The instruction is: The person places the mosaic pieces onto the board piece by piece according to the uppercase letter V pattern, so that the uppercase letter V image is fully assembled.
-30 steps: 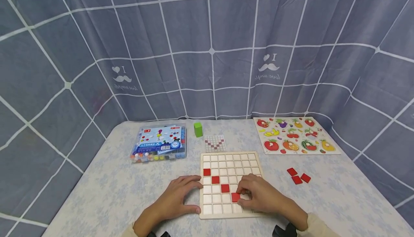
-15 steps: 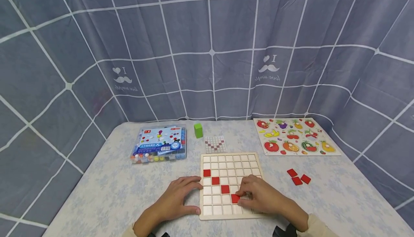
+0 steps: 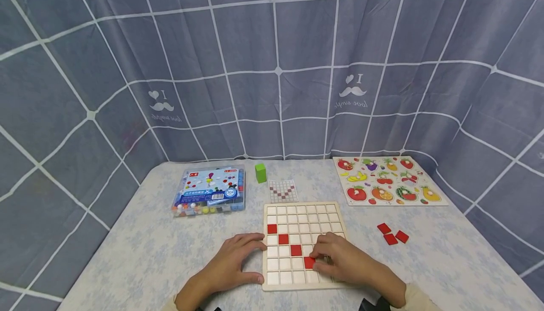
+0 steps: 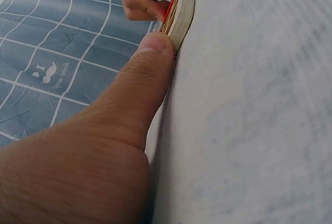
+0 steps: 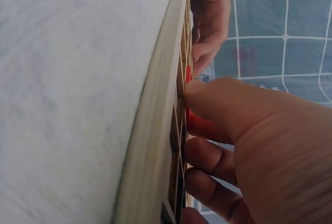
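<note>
1. Fingers (image 5: pixel 201 152) of the right hand (image 3: pixel 340 256) are curled, and a red tile (image 3: pixel 309 262) is pinched at its edge by thumb and forefinger.
2. The left hand (image 3: pixel 235 261) is held with thumb and fingers spread wide; the left side of the board (image 3: pixel 285 264) is touched by the fingertips and, nearer the front corner, by the thumb.
3. The tile is placed at the fourth column from the left, second row from the near side; whether it is fully seated cannot be told.
4. In the right wrist view, bent lower fingers are shown that are mostly hidden from the head view. In the left wrist view, the board's pale side is seen with the thumb tip against it.
5. The tile is square, so no long axis can be given; its sides are lined up with the grid. With three set tiles (image 3: pixel 283 239), a diagonal is formed, slanting from the left edge toward the near right.
6. On the box (image 3: pixel 209 190), "304" can be read above a blue band; smaller characters are blurred. On the curtain (image 3: pixel 238 32), "I" with a heart and "love simple" are printed, mirrored.
7. Three loose tiles (image 3: pixel 390 239) are scattered right of the board; a card (image 3: pixel 283 191) is laid beyond it.
</note>
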Action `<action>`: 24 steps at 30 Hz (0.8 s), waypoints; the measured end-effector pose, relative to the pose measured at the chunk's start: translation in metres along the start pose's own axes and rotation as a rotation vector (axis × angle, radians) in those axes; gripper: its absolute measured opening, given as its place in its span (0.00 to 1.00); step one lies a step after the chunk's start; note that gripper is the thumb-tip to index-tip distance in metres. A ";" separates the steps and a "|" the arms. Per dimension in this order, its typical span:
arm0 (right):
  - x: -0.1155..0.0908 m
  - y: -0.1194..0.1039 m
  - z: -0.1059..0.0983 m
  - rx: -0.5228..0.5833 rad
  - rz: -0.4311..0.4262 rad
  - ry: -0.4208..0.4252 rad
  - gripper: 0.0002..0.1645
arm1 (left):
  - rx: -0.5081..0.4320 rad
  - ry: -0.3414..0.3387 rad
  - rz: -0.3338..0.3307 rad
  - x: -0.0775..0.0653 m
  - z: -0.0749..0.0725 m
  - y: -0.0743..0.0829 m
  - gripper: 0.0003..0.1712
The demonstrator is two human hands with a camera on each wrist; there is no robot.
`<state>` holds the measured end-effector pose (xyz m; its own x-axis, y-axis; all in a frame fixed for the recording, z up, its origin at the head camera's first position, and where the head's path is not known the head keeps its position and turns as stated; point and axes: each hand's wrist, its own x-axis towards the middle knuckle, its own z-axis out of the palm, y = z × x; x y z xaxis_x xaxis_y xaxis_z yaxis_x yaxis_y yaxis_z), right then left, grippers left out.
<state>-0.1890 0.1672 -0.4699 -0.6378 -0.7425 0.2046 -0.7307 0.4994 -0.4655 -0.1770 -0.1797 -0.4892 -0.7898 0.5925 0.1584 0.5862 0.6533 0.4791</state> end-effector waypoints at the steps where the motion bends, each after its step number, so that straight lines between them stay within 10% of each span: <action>1: 0.000 0.000 0.000 0.001 -0.002 0.003 0.07 | 0.001 0.002 0.001 0.000 0.000 0.000 0.36; 13: 0.002 0.000 0.001 -0.020 -0.028 -0.017 0.09 | -0.001 -0.017 -0.014 -0.001 -0.001 -0.001 0.36; 24: -0.005 -0.005 -0.022 0.051 0.124 -0.111 0.19 | -0.012 -0.009 -0.002 -0.001 0.002 -0.004 0.36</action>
<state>-0.1877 0.1781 -0.4501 -0.6897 -0.7225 0.0476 -0.6328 0.5695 -0.5246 -0.1783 -0.1821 -0.4926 -0.7891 0.5958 0.1498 0.5828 0.6488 0.4892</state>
